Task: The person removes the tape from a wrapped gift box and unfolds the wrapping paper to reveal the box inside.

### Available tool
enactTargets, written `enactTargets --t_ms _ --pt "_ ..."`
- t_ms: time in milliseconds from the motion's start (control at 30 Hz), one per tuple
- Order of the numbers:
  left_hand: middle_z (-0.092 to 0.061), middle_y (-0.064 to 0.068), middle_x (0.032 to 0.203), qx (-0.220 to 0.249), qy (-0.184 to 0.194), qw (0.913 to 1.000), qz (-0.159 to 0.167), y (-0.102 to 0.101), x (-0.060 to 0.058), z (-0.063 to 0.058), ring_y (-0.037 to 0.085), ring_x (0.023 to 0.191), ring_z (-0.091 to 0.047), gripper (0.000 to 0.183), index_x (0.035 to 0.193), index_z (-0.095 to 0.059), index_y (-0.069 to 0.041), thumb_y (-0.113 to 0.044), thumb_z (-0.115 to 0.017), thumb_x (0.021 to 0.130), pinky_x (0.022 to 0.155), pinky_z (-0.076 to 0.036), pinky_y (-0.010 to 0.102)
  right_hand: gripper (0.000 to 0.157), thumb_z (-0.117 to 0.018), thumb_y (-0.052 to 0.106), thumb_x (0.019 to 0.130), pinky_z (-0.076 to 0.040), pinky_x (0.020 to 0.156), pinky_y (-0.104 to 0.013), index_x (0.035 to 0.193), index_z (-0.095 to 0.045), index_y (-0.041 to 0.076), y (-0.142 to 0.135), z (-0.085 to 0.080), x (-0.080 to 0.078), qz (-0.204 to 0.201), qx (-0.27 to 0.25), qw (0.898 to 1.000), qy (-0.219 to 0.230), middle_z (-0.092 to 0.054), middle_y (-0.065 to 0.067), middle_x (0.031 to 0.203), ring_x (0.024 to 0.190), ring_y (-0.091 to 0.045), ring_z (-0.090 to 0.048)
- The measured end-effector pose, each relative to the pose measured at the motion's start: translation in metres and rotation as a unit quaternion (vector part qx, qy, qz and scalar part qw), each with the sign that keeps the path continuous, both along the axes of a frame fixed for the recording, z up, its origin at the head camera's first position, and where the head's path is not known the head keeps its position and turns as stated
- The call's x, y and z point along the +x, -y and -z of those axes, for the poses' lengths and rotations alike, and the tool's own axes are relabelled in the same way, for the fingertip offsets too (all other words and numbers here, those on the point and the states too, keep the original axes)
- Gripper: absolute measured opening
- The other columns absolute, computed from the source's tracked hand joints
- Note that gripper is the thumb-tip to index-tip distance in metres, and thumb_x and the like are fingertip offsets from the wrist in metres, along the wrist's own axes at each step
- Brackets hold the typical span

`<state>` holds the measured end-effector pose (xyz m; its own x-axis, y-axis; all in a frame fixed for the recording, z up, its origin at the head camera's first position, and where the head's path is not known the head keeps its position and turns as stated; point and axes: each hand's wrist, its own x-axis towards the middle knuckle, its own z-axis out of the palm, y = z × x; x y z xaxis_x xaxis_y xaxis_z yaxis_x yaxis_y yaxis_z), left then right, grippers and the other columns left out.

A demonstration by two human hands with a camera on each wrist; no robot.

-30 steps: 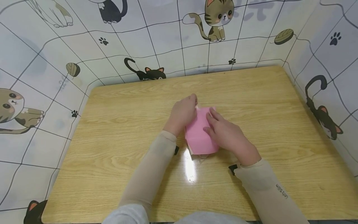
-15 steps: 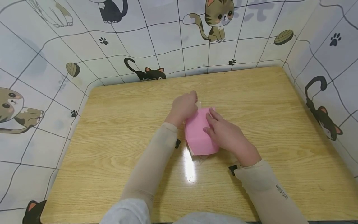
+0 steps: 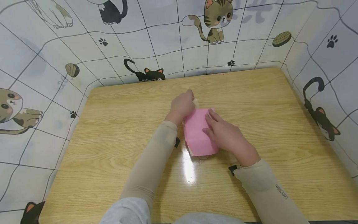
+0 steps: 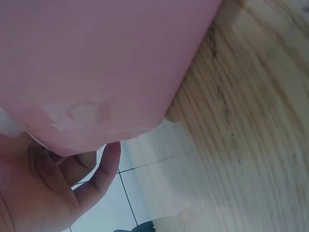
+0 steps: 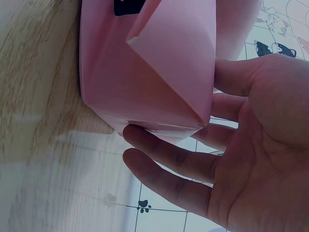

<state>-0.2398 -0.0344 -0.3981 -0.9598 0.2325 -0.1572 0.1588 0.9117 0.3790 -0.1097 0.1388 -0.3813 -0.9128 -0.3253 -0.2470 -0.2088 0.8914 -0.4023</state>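
A parcel wrapped in pink paper [image 3: 199, 133] lies at the middle of the wooden table. At its far left corner my left hand [image 3: 180, 107] has bent fingers and pinches what looks like a clear tape strip [image 3: 196, 102]; the fingertips are partly hidden. In the left wrist view, curled fingers [image 4: 104, 174] meet the paper's end edge. My right hand [image 3: 226, 133] rests on the parcel's top and right side, thumb on top. The right wrist view shows its fingers [image 5: 169, 164] spread and nearly straight by the far end, beside a folded triangular flap [image 5: 178, 58].
The wooden table [image 3: 126, 124] stands against walls covered with a cat-print sheet [image 3: 167, 34]. A bit of clear film [image 3: 203, 157] shows under the parcel's near end. A black patch [image 5: 129, 7] is on the parcel's side.
My left hand has shifted slightly away and to the left, and more of the pale strip shows beyond the parcel's far edge. The right hand and the parcel stay nearly still.
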Motion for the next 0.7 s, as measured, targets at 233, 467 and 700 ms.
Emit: enactTargets --t_ms 233,467,700 --pt "-0.072 0.007 0.112 0.049 -0.012 0.9985 -0.021 0.006 -0.006 -0.003 0.023 0.090 -0.068 0.024 0.133 -0.055 -0.012 -0.023 -0.046 0.113 0.079 -0.059 0.040 0.068 -0.049 0.039 0.113 -0.053 0.105 -0.068 0.168 -0.027 0.005 0.000 -0.001 0.000 0.000 0.006 1.000 0.002 -0.011 -0.016 0.180 0.157 -0.044 -0.036" --pt "-0.063 0.004 0.086 0.090 -0.032 0.9953 -0.021 0.012 -0.001 -0.017 0.018 0.071 -0.057 0.041 0.139 -0.057 -0.011 -0.036 -0.033 0.118 0.063 -0.048 0.033 0.067 -0.049 0.039 0.113 -0.053 0.106 -0.067 0.167 -0.028 0.005 0.001 -0.002 0.001 0.002 0.008 1.000 0.005 -0.012 -0.017 0.180 0.157 -0.043 -0.036" --pt "-0.071 0.005 0.106 0.086 0.012 0.9955 -0.037 0.031 0.028 -0.037 0.021 0.087 -0.066 0.038 0.135 -0.060 -0.013 -0.042 -0.050 0.112 0.076 -0.056 0.038 0.069 -0.055 0.038 0.111 -0.048 0.111 -0.069 0.167 -0.031 0.006 -0.003 0.001 -0.004 0.008 -0.034 0.999 0.012 -0.014 -0.015 0.180 0.158 -0.045 -0.037"
